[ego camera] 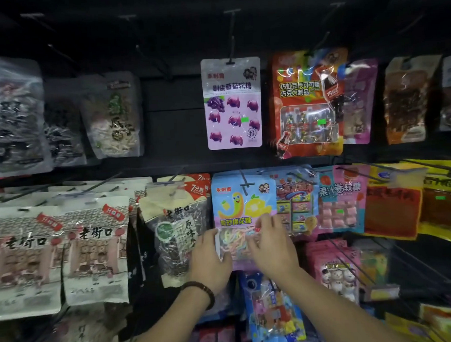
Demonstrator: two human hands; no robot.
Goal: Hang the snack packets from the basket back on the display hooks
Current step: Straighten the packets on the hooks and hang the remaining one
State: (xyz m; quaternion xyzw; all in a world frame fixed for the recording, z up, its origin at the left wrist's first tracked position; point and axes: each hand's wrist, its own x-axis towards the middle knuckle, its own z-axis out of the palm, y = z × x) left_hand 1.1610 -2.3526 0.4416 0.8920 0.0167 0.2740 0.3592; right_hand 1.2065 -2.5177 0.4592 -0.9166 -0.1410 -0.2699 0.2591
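A blue marshmallow-candy packet [243,204] with a yellow worm picture hangs on a black display hook [246,183] in the middle row. My left hand [211,259] grips its lower left edge, fingers curled around the clear window of pastel strings. On the packet's lower right lies my right hand [272,243], thumb and fingers pressed onto the front. A dark bead bracelet circles my left wrist. The basket is out of view.
Above hang a purple grape-gummy packet [232,103] and a red chocolate packet [307,102]. Bare hooks [157,61] stick out at upper left of centre. Seed bags [177,226] hang to the left, pink candy packets [338,198] to the right, more packets [274,316] below.
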